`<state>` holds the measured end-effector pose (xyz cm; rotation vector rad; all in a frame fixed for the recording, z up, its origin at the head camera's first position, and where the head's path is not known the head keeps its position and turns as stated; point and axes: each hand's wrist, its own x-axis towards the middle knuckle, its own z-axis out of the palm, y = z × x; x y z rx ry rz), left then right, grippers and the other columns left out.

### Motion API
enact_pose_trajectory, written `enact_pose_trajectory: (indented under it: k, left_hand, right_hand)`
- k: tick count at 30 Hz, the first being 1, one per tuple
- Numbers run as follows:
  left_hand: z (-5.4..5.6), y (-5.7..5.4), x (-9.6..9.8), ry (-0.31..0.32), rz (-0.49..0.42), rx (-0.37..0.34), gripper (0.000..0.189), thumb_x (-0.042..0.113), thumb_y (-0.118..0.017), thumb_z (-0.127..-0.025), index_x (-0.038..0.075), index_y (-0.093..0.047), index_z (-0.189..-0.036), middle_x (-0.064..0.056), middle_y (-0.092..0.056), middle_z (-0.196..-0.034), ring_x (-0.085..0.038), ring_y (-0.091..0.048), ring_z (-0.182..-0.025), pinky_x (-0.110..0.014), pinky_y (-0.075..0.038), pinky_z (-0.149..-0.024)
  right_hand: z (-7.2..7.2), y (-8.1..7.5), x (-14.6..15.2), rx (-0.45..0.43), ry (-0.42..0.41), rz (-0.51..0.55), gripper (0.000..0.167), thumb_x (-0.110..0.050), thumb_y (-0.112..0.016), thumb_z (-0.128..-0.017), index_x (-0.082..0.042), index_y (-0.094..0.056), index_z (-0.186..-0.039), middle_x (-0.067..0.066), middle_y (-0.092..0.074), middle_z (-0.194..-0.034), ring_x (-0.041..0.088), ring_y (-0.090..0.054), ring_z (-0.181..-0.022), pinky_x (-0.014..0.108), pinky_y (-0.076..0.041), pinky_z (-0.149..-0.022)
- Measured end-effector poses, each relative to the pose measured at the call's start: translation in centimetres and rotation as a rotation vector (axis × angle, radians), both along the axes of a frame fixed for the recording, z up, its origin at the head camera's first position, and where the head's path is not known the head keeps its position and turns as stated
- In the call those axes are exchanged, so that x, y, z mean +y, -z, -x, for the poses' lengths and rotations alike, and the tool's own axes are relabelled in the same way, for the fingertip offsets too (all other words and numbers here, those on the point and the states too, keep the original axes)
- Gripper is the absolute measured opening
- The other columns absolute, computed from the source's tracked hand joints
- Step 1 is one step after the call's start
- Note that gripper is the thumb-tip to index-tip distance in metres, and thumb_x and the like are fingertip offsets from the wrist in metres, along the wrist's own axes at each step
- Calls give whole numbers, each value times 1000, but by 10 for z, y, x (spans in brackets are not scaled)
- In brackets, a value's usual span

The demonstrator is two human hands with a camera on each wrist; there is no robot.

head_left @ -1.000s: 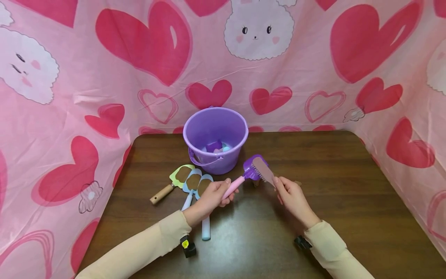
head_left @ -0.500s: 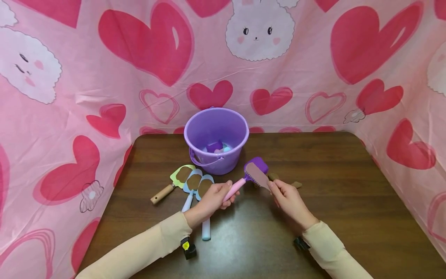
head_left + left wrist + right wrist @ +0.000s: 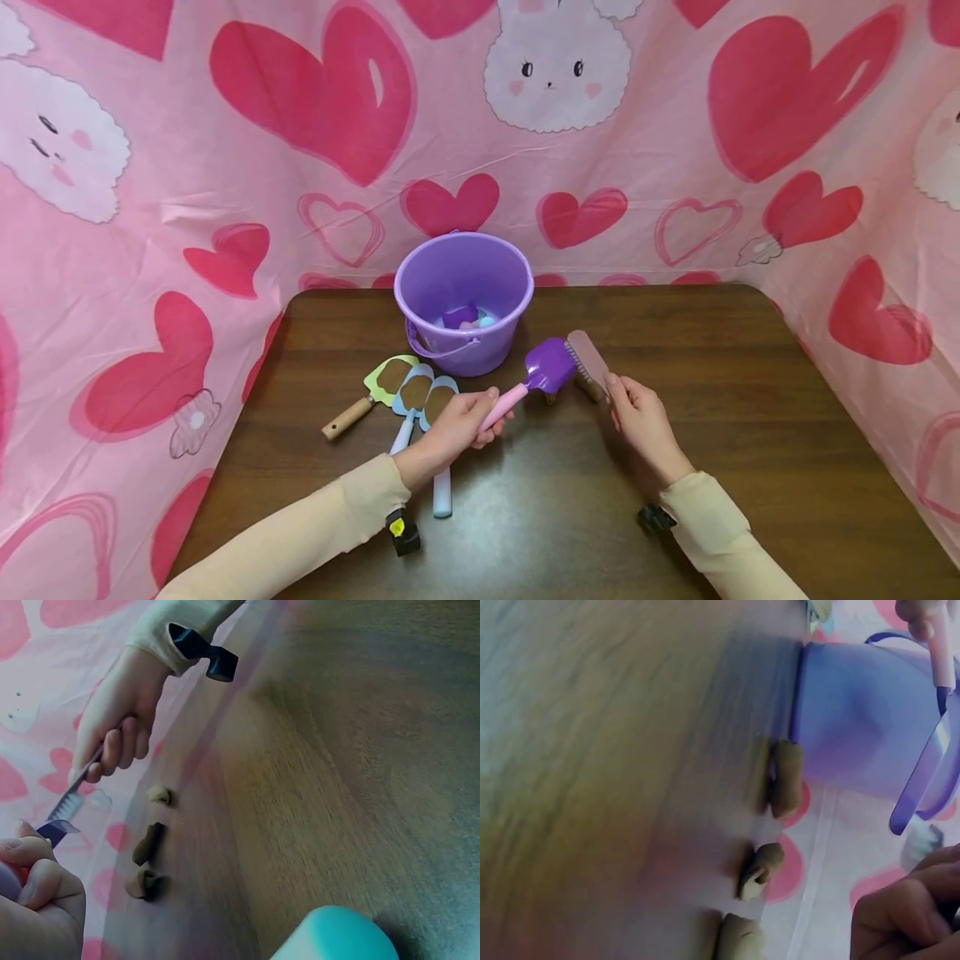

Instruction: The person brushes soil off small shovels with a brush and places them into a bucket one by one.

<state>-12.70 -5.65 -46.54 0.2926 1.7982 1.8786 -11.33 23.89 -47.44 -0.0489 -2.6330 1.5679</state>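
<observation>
In the head view my left hand (image 3: 456, 423) grips the pink handle of a small toy shovel (image 3: 551, 365), its purple blade pointing away and to the right above the table. My right hand (image 3: 639, 423) pinches the end of a flat brush (image 3: 588, 360) with a dull pink back. The brush's bristles face left, right at the blade's right edge. In the left wrist view, the brush (image 3: 69, 804) comes down close to the purple blade (image 3: 58, 831). Brown lumps (image 3: 148, 844) lie on the table beneath; the right wrist view also shows a brown lump (image 3: 786, 778).
A purple bucket (image 3: 420, 337) with small coloured things inside stands behind the hands. Left of it lie a green-headed tool (image 3: 375, 383) with a wooden handle and two light blue tools (image 3: 444, 492), partly behind the left forearm. A pink heart-patterned cloth (image 3: 637, 150) encloses the table (image 3: 750, 400).
The brush has moved from over the shovel's blade, down along it, then off to its right edge. The blade has turned slightly; the left hand has stayed nearly in place.
</observation>
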Motion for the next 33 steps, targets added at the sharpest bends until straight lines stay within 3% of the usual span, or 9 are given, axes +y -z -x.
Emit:
enact_pose_trajectory:
  k: [6,16,19,23,26,33]
  left_hand:
    - [-2,-2,-1,16,9,7,57,35,-40,-114,-18,-60,-112,0,-58,-73,-7,-45,-56,-19,-39,-53]
    - [-5,-3,-9,1,44,43,50,31,-39,-114,-12,-66,-109,0,-60,-72,-8,-47,-56,-19,-39,-53]
    - [-6,-3,-12,8,114,162,47,29,-44,-113,-11,-67,-102,0,-60,-70,-7,-47,-56,-19,-38,-52]
    - [-9,-11,-18,8,293,445,37,28,-54,-109,4,-68,-85,1,-62,-66,-3,-44,-56,-20,-35,-52]
    - [-11,-28,-23,2,396,627,29,27,-59,-107,16,-68,-82,5,-64,-67,-3,-45,-56,-22,-37,-52]
    - [-3,-82,-36,-48,516,918,12,21,-69,-99,13,-77,-93,10,-63,-71,-4,-54,-62,-24,-47,-58]
  right_hand:
    - [2,-4,-6,14,-94,47,46,-33,-47,-112,3,-56,-85,0,-48,-54,12,-41,-44,29,-33,-42]
    - [5,-1,-2,-25,19,94,51,-37,-46,-112,8,-55,-90,-1,-48,-56,11,-42,-44,28,-36,-41]
    - [5,0,0,-8,56,146,53,-39,-46,-112,9,-55,-90,0,-48,-55,11,-41,-43,28,-36,-40]
    - [3,0,3,8,102,231,52,-38,-46,-112,10,-52,-92,-1,-48,-54,10,-40,-42,29,-35,-39]
    - [1,-1,6,7,104,267,52,-38,-46,-112,10,-50,-92,-1,-47,-55,10,-40,-42,28,-35,-39]
    - [-10,0,19,-21,101,281,48,-35,-46,-112,8,-51,-92,0,-47,-55,12,-40,-43,30,-36,-39]
